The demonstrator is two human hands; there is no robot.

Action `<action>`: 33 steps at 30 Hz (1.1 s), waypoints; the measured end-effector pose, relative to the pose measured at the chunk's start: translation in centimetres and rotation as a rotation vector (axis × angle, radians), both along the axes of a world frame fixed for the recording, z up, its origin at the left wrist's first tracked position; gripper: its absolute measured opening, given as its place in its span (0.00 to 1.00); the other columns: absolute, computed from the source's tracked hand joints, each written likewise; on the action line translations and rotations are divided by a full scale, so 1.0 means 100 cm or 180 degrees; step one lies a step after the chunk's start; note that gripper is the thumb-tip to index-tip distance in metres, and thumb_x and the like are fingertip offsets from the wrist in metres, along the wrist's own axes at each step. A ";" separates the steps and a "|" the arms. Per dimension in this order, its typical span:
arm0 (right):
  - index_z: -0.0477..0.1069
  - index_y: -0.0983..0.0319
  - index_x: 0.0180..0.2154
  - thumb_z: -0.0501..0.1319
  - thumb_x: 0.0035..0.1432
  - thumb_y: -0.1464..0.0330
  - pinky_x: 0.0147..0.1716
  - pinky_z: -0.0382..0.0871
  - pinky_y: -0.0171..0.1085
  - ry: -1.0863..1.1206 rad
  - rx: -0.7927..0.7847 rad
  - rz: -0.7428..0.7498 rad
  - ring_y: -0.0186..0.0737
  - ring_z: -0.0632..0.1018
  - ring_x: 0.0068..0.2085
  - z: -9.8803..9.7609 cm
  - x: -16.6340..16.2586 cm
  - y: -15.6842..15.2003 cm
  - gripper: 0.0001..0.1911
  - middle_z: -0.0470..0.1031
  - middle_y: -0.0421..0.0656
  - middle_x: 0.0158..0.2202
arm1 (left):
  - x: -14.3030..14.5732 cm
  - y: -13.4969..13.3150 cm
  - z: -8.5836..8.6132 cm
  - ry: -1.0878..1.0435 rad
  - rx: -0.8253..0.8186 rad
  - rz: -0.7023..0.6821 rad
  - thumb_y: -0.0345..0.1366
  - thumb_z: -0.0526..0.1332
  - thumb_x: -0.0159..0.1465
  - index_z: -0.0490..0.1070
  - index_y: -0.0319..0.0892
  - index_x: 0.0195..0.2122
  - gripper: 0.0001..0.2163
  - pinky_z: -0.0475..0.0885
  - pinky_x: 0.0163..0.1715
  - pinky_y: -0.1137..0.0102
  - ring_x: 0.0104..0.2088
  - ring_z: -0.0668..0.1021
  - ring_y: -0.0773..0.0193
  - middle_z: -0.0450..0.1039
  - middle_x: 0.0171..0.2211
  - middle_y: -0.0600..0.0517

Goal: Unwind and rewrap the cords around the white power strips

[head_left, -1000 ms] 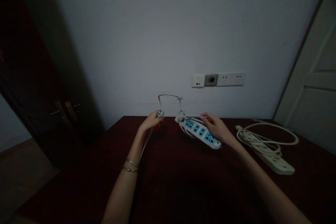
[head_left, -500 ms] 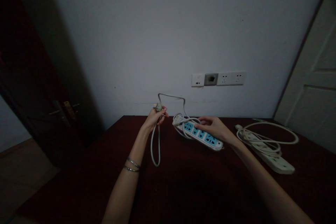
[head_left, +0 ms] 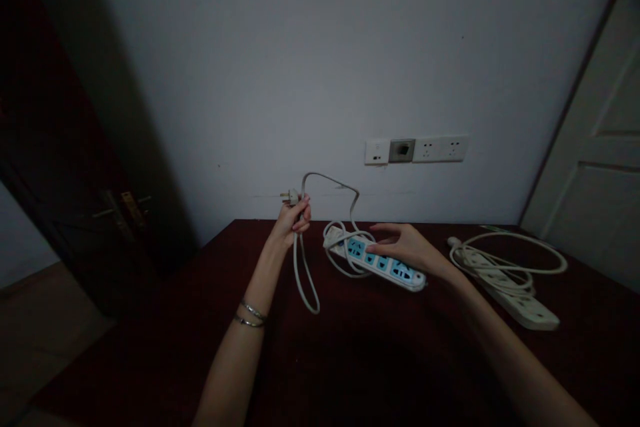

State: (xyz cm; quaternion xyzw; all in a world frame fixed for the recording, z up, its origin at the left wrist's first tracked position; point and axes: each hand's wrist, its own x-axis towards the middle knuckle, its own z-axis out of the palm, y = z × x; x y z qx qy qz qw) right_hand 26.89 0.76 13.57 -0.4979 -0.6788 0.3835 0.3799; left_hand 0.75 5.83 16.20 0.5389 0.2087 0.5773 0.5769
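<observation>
While left hand (head_left: 293,220) grips cord (head_left: 306,277), fingers closed just below plug (head_left: 290,197), raised above table (head_left: 350,360), loop hangs slack. Right hand (head_left: 405,247), fingers extended, unclasped, rests on power strip (head_left: 385,265) lying on table. Judgement: pin strip flat; draw cord unkinked, clear of second strip (head_left: 520,303).

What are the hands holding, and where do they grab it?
The left hand holds the white cord just behind its plug. The right hand rests on the blue power strip; whether it grips it cannot be told.
</observation>
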 end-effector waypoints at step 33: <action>0.76 0.64 0.39 0.65 0.47 0.60 0.25 0.70 0.32 0.0987 -0.0012 -0.0868 0.36 0.77 0.28 0.022 0.011 -0.005 0.18 0.79 0.46 0.33 | 0.011 -0.034 0.016 0.1235 -0.0074 -0.0486 0.34 0.62 0.56 0.66 0.38 0.42 0.13 0.71 0.39 0.65 0.35 0.76 0.62 0.72 0.32 0.46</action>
